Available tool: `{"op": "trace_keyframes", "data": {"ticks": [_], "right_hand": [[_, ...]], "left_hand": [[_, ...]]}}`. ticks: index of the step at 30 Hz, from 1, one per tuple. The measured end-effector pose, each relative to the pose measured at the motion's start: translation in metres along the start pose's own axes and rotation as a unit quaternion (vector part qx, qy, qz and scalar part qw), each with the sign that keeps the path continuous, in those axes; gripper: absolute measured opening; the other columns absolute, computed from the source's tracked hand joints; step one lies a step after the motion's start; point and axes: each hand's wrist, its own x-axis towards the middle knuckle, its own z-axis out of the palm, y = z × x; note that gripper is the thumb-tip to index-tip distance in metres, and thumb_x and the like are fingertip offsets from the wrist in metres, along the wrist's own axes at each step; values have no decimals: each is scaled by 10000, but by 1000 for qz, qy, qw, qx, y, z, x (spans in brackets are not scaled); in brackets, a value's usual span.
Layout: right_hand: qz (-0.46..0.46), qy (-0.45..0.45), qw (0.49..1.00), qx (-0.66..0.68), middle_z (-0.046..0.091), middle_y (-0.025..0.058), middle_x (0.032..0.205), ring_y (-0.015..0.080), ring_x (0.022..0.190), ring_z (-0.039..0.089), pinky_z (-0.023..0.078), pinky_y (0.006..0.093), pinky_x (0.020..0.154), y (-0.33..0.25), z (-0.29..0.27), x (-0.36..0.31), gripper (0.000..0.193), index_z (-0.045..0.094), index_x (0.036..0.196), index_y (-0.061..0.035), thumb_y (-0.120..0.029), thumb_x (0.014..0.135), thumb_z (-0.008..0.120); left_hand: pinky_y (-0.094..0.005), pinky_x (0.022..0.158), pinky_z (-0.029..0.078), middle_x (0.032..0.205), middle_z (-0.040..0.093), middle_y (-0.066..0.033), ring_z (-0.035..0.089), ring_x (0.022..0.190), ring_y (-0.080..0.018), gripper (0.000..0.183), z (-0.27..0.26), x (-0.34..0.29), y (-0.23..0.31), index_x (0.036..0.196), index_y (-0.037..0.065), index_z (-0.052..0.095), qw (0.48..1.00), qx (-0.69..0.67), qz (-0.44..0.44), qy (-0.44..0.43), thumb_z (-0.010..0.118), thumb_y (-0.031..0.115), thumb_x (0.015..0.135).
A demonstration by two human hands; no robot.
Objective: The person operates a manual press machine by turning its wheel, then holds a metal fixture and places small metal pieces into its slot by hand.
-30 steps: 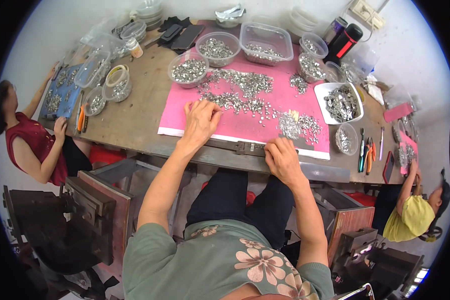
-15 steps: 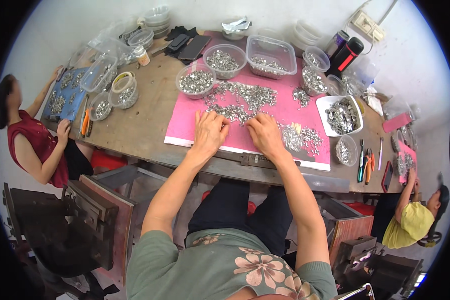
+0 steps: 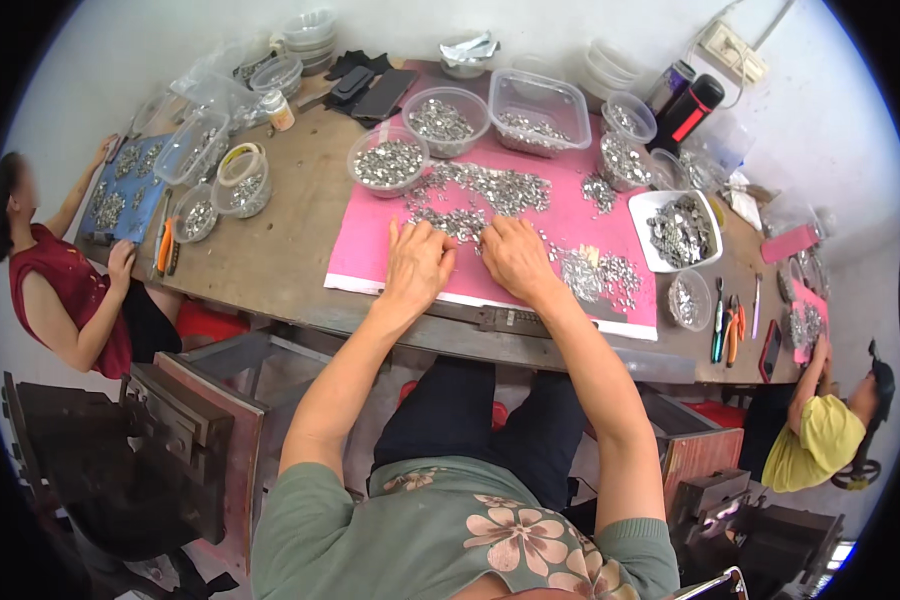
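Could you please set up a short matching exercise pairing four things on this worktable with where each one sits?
Things:
1. pink rectangular mat
2. white square tray of metal parts
3. black cylindrical flask with red stripe
4. blue mat of metal parts

Places:
A. far right corner, by the wall
B. under both hands
C. left end, before the red-shirted person
D. right of the pink mat

Pairs: 1-B, 2-D, 3-A, 4-C

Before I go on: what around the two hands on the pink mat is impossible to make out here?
- Head view: left hand and right hand lie palm-down, hiding any grip.
- Small silvery metal pieces on the pink mat: too small to tell shape.
- Round clear plastic bowl: depth unreadable.
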Motion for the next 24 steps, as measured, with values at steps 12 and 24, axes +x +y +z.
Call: {"op": "trace_keyframes", "data": {"ticks": [12, 24], "right_hand": [[204, 19, 934, 292, 639, 122, 932, 273, 873, 641, 507, 366, 795, -14, -79, -107, 95, 618, 915, 12, 26, 832, 663], [132, 72, 971, 184, 629, 94, 986, 290, 911, 593, 437, 402, 802, -24, -71, -126, 186, 625, 937, -41, 25, 783, 705]], "left_hand": [[-658, 1193, 201, 909, 622, -36, 625, 981, -232, 98, 6, -21, 74, 898, 101, 660, 980, -115, 147, -67, 733, 105, 833], [-640, 1186, 240, 912, 624, -36, 628, 963, -229, 126, 24, -33, 93, 962, 88, 694, 977, -133, 153, -71, 733, 95, 842]]}}
